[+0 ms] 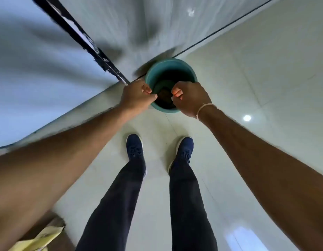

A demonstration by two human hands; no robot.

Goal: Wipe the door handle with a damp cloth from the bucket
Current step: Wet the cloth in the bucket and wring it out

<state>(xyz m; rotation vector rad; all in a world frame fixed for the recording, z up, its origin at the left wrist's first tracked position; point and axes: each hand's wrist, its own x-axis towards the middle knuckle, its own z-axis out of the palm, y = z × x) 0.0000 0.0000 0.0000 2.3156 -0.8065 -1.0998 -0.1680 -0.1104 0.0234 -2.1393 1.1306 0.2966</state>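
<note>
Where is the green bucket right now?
The bucket stands on the floor against the wall, just ahead of both shoes, with the left hand and right hand over its near rim.

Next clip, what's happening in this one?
A person stands on a pale tiled floor, looking down and reaching both bare arms toward a round teal plastic bucket set against the wall. The left hand and right hand are over its near rim with fingers curled, and something dark lies inside, possibly the cloth. Neither hand visibly holds a cloth. No door handle is in view.
</note>
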